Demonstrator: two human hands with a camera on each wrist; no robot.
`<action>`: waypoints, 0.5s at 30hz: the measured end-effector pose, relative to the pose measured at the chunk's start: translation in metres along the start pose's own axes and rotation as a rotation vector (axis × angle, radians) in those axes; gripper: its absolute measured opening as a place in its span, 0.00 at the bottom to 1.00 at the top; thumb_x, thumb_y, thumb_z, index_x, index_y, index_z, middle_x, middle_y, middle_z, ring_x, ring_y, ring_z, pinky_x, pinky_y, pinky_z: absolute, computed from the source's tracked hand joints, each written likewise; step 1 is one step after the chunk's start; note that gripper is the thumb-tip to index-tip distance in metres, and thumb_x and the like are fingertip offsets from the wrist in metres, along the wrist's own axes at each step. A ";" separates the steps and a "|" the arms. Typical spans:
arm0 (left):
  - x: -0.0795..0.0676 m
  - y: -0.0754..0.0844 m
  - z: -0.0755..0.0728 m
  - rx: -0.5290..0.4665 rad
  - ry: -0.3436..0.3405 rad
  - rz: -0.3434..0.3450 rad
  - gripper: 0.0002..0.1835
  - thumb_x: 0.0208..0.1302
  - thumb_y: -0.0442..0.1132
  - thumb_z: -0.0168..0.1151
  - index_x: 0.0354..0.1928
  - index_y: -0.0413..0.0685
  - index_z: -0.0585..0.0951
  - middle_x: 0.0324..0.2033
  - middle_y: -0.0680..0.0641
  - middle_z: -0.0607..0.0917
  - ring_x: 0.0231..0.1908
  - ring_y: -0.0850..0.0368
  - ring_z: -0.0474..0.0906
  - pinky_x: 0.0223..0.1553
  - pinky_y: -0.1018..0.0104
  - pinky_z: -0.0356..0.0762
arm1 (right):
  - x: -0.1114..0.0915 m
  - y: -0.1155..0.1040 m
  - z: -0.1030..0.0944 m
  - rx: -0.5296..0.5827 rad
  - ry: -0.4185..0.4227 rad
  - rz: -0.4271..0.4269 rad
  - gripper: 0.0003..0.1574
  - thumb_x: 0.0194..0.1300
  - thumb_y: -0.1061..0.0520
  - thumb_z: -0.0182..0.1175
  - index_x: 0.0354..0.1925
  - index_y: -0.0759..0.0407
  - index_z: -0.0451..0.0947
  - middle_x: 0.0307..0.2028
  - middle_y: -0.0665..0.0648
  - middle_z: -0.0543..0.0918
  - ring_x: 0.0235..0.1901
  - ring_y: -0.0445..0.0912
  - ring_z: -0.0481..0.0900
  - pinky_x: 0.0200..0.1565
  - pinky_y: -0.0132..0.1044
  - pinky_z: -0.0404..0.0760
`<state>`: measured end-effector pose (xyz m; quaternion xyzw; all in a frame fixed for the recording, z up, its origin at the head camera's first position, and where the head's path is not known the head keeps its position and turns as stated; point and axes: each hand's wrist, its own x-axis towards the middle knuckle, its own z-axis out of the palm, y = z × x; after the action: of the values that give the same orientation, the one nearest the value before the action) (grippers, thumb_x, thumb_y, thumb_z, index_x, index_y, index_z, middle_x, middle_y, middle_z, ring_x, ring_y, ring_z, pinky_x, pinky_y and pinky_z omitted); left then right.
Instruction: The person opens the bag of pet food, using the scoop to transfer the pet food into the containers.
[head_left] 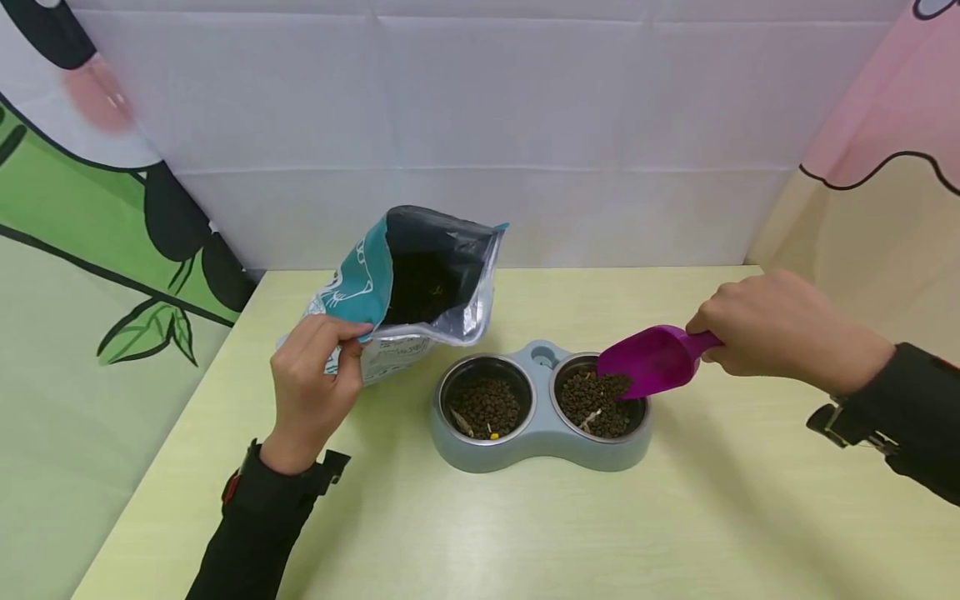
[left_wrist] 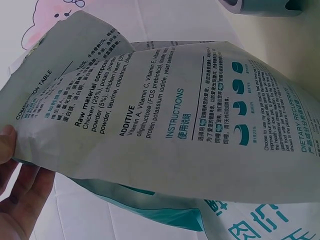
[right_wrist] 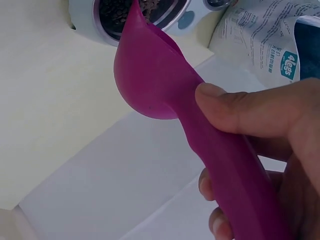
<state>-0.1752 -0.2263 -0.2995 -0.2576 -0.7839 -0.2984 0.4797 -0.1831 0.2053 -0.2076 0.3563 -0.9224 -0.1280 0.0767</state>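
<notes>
My left hand [head_left: 315, 383] pinches the near rim of an open teal-and-silver pet food bag [head_left: 360, 283], its mouth facing up and its inside dark. Printed text covers the bag's side [left_wrist: 165, 110] in the left wrist view. A purple scoop [head_left: 652, 360] is gripped by its handle in my right hand [head_left: 787, 333], thumb along the top of the handle [right_wrist: 225, 150]. The scoop tilts down to the left, its lip over the right bowl [head_left: 600, 400] of a blue-grey double feeder [head_left: 540, 446]. Brown kibble lies in both that bowl and the left bowl [head_left: 486, 400].
The feeder stands on a pale wooden table [head_left: 480, 533], right of the bag. Behind the table hangs a white cloth [head_left: 510, 117], with cartoon prints at both sides. A small yellow piece [head_left: 494, 435] lies at the near edge of the left bowl.
</notes>
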 end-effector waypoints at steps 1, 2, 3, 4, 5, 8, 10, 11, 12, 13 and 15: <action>0.000 0.000 0.000 0.001 0.000 0.000 0.05 0.53 0.26 0.59 0.34 0.38 0.78 0.26 0.41 0.79 0.29 0.51 0.75 0.31 0.52 0.78 | 0.000 -0.001 -0.001 -0.008 0.013 -0.006 0.18 0.41 0.59 0.61 0.14 0.39 0.63 0.11 0.42 0.56 0.15 0.38 0.52 0.16 0.33 0.50; 0.000 0.000 0.000 0.001 -0.001 -0.001 0.05 0.53 0.26 0.59 0.34 0.38 0.78 0.26 0.41 0.79 0.29 0.51 0.75 0.32 0.52 0.78 | 0.000 -0.002 -0.001 -0.016 0.023 -0.013 0.19 0.41 0.59 0.61 0.14 0.39 0.62 0.11 0.42 0.56 0.15 0.38 0.52 0.16 0.33 0.50; 0.000 0.000 0.000 0.002 -0.001 -0.002 0.05 0.53 0.27 0.59 0.34 0.38 0.78 0.26 0.41 0.80 0.29 0.51 0.75 0.32 0.52 0.78 | 0.000 -0.003 -0.002 -0.023 0.031 -0.017 0.19 0.41 0.59 0.61 0.13 0.39 0.62 0.11 0.42 0.56 0.15 0.38 0.52 0.16 0.33 0.50; 0.000 0.000 0.000 0.002 -0.002 -0.002 0.06 0.53 0.27 0.59 0.34 0.38 0.78 0.26 0.41 0.80 0.29 0.51 0.75 0.32 0.52 0.78 | 0.001 -0.003 -0.003 -0.025 0.040 -0.024 0.20 0.40 0.60 0.62 0.13 0.40 0.62 0.11 0.42 0.56 0.15 0.39 0.52 0.16 0.34 0.50; 0.001 0.000 0.000 0.002 -0.002 -0.001 0.06 0.53 0.27 0.59 0.34 0.38 0.78 0.26 0.41 0.80 0.29 0.51 0.75 0.32 0.52 0.78 | 0.001 -0.004 -0.003 -0.030 0.042 -0.025 0.20 0.40 0.60 0.62 0.13 0.40 0.62 0.11 0.42 0.57 0.15 0.39 0.52 0.15 0.34 0.50; 0.001 0.001 0.000 0.003 -0.003 -0.001 0.06 0.52 0.27 0.60 0.34 0.37 0.78 0.27 0.41 0.80 0.29 0.51 0.75 0.33 0.52 0.78 | 0.001 -0.006 -0.005 -0.042 0.051 -0.027 0.19 0.40 0.59 0.62 0.13 0.40 0.63 0.11 0.42 0.58 0.15 0.38 0.53 0.15 0.34 0.51; 0.001 0.001 -0.001 0.005 -0.005 -0.002 0.06 0.52 0.27 0.60 0.34 0.37 0.78 0.27 0.41 0.80 0.30 0.50 0.75 0.33 0.51 0.78 | 0.001 -0.006 -0.006 -0.053 0.060 -0.026 0.19 0.40 0.58 0.62 0.13 0.40 0.63 0.11 0.42 0.58 0.14 0.38 0.53 0.15 0.33 0.53; 0.001 0.001 -0.001 0.006 -0.006 -0.002 0.06 0.52 0.27 0.60 0.34 0.37 0.78 0.27 0.40 0.80 0.30 0.50 0.75 0.33 0.51 0.78 | 0.001 -0.007 -0.006 -0.053 0.066 -0.030 0.18 0.40 0.58 0.63 0.14 0.40 0.63 0.11 0.42 0.58 0.14 0.38 0.54 0.14 0.33 0.53; 0.001 0.001 -0.001 0.008 -0.007 -0.004 0.06 0.53 0.27 0.60 0.34 0.37 0.78 0.27 0.40 0.80 0.30 0.50 0.75 0.34 0.51 0.78 | 0.001 -0.007 -0.006 -0.053 0.073 -0.034 0.18 0.40 0.58 0.63 0.14 0.40 0.64 0.11 0.42 0.59 0.14 0.38 0.54 0.14 0.33 0.54; 0.001 0.001 -0.001 0.009 -0.008 -0.004 0.06 0.53 0.27 0.60 0.34 0.37 0.78 0.27 0.40 0.80 0.30 0.49 0.75 0.34 0.51 0.78 | 0.001 -0.007 -0.007 -0.058 0.079 -0.035 0.18 0.40 0.58 0.63 0.14 0.40 0.64 0.11 0.41 0.59 0.14 0.38 0.55 0.14 0.33 0.54; 0.001 0.002 -0.001 0.012 -0.010 -0.007 0.06 0.53 0.27 0.60 0.34 0.37 0.78 0.27 0.40 0.80 0.30 0.49 0.75 0.34 0.51 0.78 | 0.001 -0.007 -0.007 -0.054 0.082 -0.041 0.18 0.40 0.58 0.65 0.14 0.40 0.65 0.12 0.41 0.59 0.14 0.38 0.55 0.14 0.33 0.55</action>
<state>-0.1736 -0.2259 -0.2982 -0.2537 -0.7888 -0.2942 0.4762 -0.1780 0.1984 -0.2031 0.3778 -0.9073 -0.1395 0.1213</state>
